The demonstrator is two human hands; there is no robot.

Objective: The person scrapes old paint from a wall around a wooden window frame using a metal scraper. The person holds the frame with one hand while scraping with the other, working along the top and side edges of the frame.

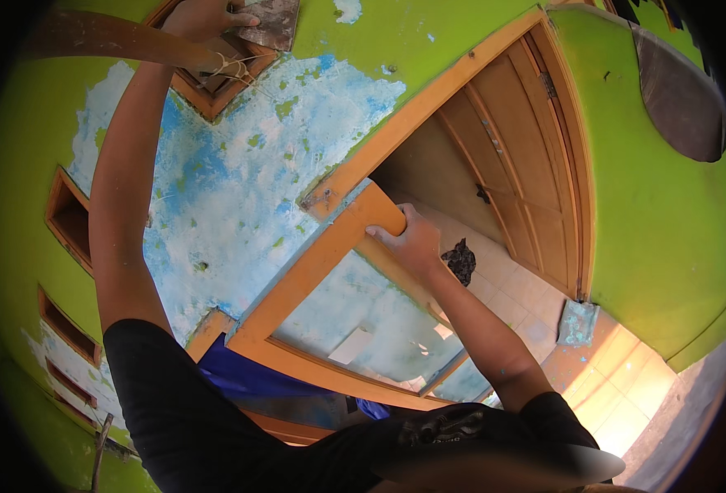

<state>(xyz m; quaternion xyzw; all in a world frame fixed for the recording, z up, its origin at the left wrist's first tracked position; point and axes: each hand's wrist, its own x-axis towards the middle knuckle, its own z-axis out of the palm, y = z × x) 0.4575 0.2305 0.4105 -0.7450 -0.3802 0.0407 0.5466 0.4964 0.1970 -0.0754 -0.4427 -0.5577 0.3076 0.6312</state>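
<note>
Near the top edge, my left hand (196, 20) grips a flat, worn grey plate (270, 23) whose handle side is partly hidden, with the thumb along it. The plate lies over a corner of a small orange wooden vent frame (212, 108). Thumb and fingers of my right hand (409, 237) are wrapped round the upper corner of an open, orange wooden window sash (313, 265) with glass. Behind both arms stretches a green wall (363, 68) with a large peeled patch of white and blue paint (215, 203).
A pole (122, 38) with string at its end crosses the upper left. Further small vent openings (70, 215) line the wall. To the right are a brown wooden door (523, 154), a tiled floor (541, 333), a crumpled black bag (460, 262) and a paint-flecked cloth or sheet (577, 323).
</note>
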